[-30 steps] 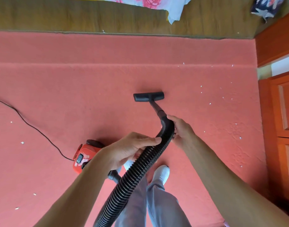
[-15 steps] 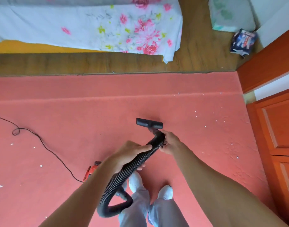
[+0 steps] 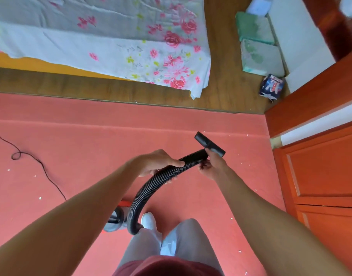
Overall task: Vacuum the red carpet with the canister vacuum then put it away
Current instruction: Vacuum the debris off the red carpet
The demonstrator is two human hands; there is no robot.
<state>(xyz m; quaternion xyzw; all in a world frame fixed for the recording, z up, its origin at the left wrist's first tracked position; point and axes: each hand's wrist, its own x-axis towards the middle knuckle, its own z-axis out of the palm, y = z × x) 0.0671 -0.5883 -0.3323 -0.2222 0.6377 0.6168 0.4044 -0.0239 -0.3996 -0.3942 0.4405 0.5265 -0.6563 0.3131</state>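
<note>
Right hand [image 3: 211, 166] curled round the hose [image 3: 151, 186] end, just behind the nozzle [image 3: 210, 144]. Left hand [image 3: 158, 162] wraps the hose further back. Nozzle bar lies diagonal, ahead-right of both hands. White scraps [image 3: 241, 162] sit right on the red carpet [image 3: 91, 146], near the cupboard [image 3: 320, 166], where room is tight. Canister [image 3: 117, 216] by the feet.

Left hand [image 3: 157, 162] and right hand [image 3: 213, 166] bare, forearms [image 3: 71, 220] bare too, along all the length in view. Dark red top [image 3: 163, 265] at the bottom edge. Loose, light grey trousers [image 3: 185, 240] beyond it — one plain white shoe [image 3: 149, 220] at a trouser hem.
</note>
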